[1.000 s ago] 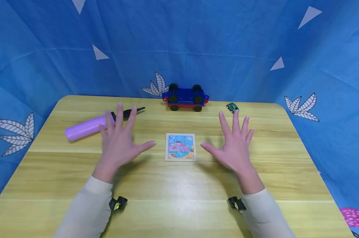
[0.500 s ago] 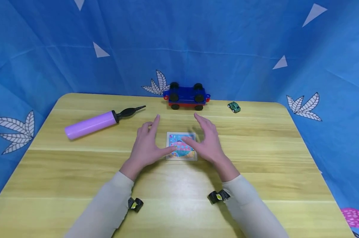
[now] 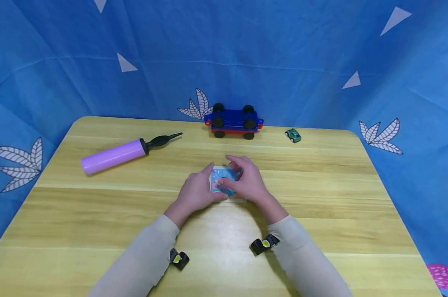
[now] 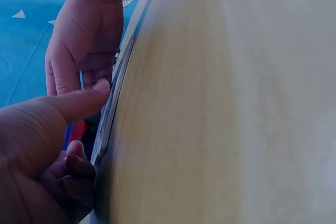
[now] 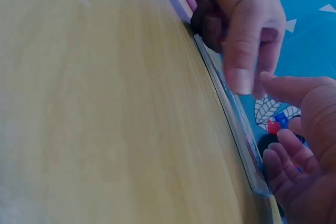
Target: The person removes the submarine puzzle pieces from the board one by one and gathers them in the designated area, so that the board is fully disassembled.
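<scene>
Puzzle: edge-on, L/R wrist cams only.

The counter looks like smooth wood with a soft sheen; the curtain, creased cloth; the pump, smooth plastic; the puzzle, smooth-faced.

Left hand and right hand hem in the puzzle; beyond lies room (up to the wheeled toy).

Lettering, numbers, brands: none legible in any view. Yellow patches on the black wrist cameras: too small to make out any characters.
</scene>
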Action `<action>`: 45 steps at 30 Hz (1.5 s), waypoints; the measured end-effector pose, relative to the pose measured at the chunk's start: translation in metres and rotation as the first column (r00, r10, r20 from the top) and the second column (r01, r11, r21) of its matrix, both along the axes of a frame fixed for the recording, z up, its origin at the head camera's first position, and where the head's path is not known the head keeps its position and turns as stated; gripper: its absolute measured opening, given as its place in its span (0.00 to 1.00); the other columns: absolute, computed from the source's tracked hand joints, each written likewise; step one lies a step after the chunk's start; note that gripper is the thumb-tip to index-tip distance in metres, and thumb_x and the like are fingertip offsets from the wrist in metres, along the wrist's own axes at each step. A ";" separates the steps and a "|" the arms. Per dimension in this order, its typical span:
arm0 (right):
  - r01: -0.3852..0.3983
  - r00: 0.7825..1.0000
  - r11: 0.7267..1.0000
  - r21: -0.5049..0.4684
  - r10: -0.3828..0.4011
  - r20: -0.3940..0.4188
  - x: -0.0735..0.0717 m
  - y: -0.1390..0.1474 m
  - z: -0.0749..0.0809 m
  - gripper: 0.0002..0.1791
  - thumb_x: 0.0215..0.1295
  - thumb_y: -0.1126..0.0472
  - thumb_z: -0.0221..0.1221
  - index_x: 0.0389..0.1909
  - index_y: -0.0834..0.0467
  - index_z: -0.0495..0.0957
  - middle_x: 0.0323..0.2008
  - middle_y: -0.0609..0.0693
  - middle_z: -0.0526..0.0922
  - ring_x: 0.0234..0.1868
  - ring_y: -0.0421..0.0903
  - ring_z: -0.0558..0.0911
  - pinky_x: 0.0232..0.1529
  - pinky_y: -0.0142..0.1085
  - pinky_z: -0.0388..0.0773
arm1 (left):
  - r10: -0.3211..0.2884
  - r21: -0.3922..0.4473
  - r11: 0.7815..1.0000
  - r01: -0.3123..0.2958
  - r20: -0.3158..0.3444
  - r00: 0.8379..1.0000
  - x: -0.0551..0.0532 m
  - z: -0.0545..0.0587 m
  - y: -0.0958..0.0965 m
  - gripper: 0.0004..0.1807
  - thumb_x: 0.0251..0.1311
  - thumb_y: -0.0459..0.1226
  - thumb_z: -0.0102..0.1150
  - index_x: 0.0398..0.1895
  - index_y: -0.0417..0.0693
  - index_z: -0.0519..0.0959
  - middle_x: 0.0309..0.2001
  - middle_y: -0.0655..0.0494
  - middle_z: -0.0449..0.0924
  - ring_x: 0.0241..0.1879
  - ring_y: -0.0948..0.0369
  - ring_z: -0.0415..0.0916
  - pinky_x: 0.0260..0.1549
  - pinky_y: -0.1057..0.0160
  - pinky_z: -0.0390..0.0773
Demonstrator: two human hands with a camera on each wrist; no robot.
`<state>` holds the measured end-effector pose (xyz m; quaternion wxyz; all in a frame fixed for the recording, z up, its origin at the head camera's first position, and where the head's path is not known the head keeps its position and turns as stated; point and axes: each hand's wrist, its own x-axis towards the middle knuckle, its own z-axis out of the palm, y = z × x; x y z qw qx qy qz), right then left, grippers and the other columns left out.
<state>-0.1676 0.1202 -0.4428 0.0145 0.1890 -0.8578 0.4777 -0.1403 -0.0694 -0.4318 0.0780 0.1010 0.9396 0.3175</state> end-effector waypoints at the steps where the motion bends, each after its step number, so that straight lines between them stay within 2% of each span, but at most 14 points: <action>1: -0.001 1.000 1.000 0.005 0.001 0.012 0.000 -0.001 0.000 0.38 0.52 0.56 0.77 0.64 0.60 0.76 0.44 0.53 0.80 0.43 0.48 0.77 0.41 0.43 0.77 | -0.007 -0.003 1.000 0.007 0.006 1.000 0.000 -0.001 0.000 0.59 0.45 0.57 0.77 0.76 0.39 0.59 0.55 0.41 0.80 0.54 0.44 0.77 0.53 0.48 0.74; 5: -0.004 0.997 1.000 0.016 0.002 0.083 0.001 -0.002 -0.001 0.37 0.51 0.54 0.77 0.63 0.59 0.78 0.36 0.50 0.79 0.35 0.46 0.76 0.36 0.41 0.75 | -0.027 -0.009 1.000 0.028 0.020 0.999 0.001 -0.005 -0.001 0.56 0.47 0.56 0.77 0.74 0.36 0.62 0.57 0.40 0.79 0.56 0.44 0.76 0.55 0.49 0.73; 7: -0.007 0.994 0.999 0.031 0.004 0.110 0.000 -0.002 -0.001 0.37 0.51 0.53 0.78 0.62 0.59 0.78 0.32 0.49 0.78 0.32 0.46 0.75 0.33 0.39 0.74 | -0.035 -0.004 0.999 0.035 0.039 0.999 0.001 -0.005 -0.001 0.55 0.48 0.56 0.76 0.73 0.34 0.64 0.50 0.39 0.82 0.55 0.44 0.76 0.56 0.49 0.73; 12: -0.015 0.991 0.997 0.082 0.004 0.131 -0.002 -0.003 0.000 0.33 0.50 0.52 0.78 0.59 0.57 0.81 0.27 0.48 0.77 0.28 0.45 0.75 0.29 0.37 0.71 | -0.041 0.029 0.999 0.039 0.056 0.998 0.000 -0.005 -0.001 0.53 0.49 0.54 0.76 0.71 0.32 0.65 0.46 0.38 0.83 0.56 0.45 0.76 0.56 0.49 0.73; 14: -0.019 0.992 0.995 0.095 0.007 0.128 -0.003 -0.004 0.000 0.32 0.50 0.52 0.78 0.57 0.56 0.82 0.26 0.48 0.76 0.27 0.45 0.74 0.29 0.37 0.71 | -0.036 0.041 0.999 0.033 0.058 0.998 0.000 -0.006 -0.001 0.53 0.50 0.54 0.76 0.72 0.32 0.64 0.55 0.38 0.80 0.58 0.45 0.74 0.57 0.49 0.72; 17: -0.027 0.992 0.992 0.124 0.012 0.123 -0.004 -0.005 0.001 0.31 0.49 0.51 0.78 0.55 0.55 0.83 0.25 0.47 0.76 0.27 0.45 0.73 0.29 0.38 0.69 | -0.033 0.052 0.998 0.029 0.068 0.997 -0.001 -0.008 -0.001 0.54 0.50 0.54 0.76 0.72 0.32 0.63 0.57 0.39 0.79 0.58 0.45 0.74 0.57 0.50 0.72; 20: -0.040 0.993 0.986 0.160 0.021 0.118 -0.005 -0.006 0.002 0.31 0.48 0.49 0.78 0.54 0.54 0.83 0.25 0.46 0.76 0.28 0.45 0.73 0.30 0.39 0.69 | -0.024 0.068 0.997 0.019 0.071 0.997 0.000 -0.009 -0.002 0.54 0.49 0.53 0.77 0.73 0.33 0.63 0.53 0.41 0.81 0.56 0.48 0.76 0.56 0.51 0.73; 23: -0.047 0.992 0.980 0.193 0.024 0.123 -0.006 -0.007 0.002 0.30 0.48 0.49 0.78 0.53 0.53 0.84 0.25 0.46 0.76 0.28 0.45 0.74 0.30 0.39 0.69 | -0.017 0.087 0.996 0.011 0.075 0.997 0.001 -0.010 -0.004 0.54 0.48 0.52 0.78 0.73 0.33 0.63 0.40 0.46 0.85 0.50 0.52 0.78 0.55 0.53 0.74; 24: -0.048 0.991 0.978 0.202 0.022 0.128 -0.006 -0.007 0.002 0.29 0.48 0.49 0.78 0.53 0.53 0.84 0.25 0.46 0.76 0.28 0.45 0.74 0.30 0.39 0.69 | -0.019 0.093 0.996 0.011 0.081 0.997 0.001 -0.010 -0.005 0.55 0.48 0.51 0.78 0.73 0.33 0.62 0.34 0.49 0.84 0.45 0.53 0.80 0.52 0.54 0.75; 25: -0.049 0.991 0.977 0.209 0.021 0.135 -0.007 -0.007 0.002 0.29 0.48 0.50 0.78 0.52 0.53 0.84 0.25 0.46 0.76 0.28 0.45 0.74 0.30 0.39 0.69 | -0.016 0.103 0.995 0.007 0.087 0.996 0.001 -0.011 -0.005 0.55 0.48 0.51 0.79 0.74 0.34 0.62 0.32 0.50 0.84 0.41 0.54 0.80 0.48 0.55 0.77; 27: -0.053 0.989 0.974 0.219 0.020 0.149 -0.007 -0.007 0.002 0.28 0.49 0.50 0.78 0.52 0.52 0.84 0.25 0.45 0.76 0.27 0.45 0.74 0.30 0.38 0.68 | -0.020 0.118 0.993 0.007 0.106 0.994 0.002 -0.011 -0.005 0.55 0.49 0.50 0.78 0.74 0.34 0.60 0.23 0.55 0.79 0.29 0.57 0.78 0.37 0.58 0.78; 30: -0.063 0.986 0.972 0.225 0.027 0.162 -0.009 -0.007 0.003 0.26 0.50 0.52 0.78 0.50 0.53 0.84 0.24 0.46 0.76 0.26 0.45 0.74 0.29 0.38 0.68 | -0.017 0.144 0.990 -0.002 0.126 0.992 0.002 -0.011 -0.005 0.55 0.51 0.49 0.77 0.75 0.33 0.58 0.18 0.56 0.74 0.19 0.59 0.71 0.23 0.61 0.71; 35: -0.085 0.982 0.968 0.235 0.042 0.183 -0.012 -0.007 0.005 0.24 0.50 0.55 0.77 0.50 0.52 0.84 0.24 0.46 0.75 0.25 0.45 0.73 0.28 0.38 0.66 | 0.000 0.164 0.986 -0.022 0.134 0.991 0.003 -0.010 -0.005 0.55 0.51 0.48 0.78 0.75 0.33 0.58 0.18 0.56 0.74 0.17 0.60 0.71 0.19 0.64 0.67; 45: -0.089 0.977 0.967 0.238 0.039 0.210 -0.012 -0.008 0.008 0.24 0.51 0.51 0.77 0.49 0.52 0.84 0.23 0.47 0.75 0.25 0.47 0.73 0.28 0.39 0.65 | 0.008 0.167 0.985 -0.037 0.170 0.985 0.004 -0.009 -0.006 0.55 0.51 0.48 0.78 0.76 0.36 0.57 0.18 0.55 0.73 0.16 0.60 0.69 0.17 0.65 0.64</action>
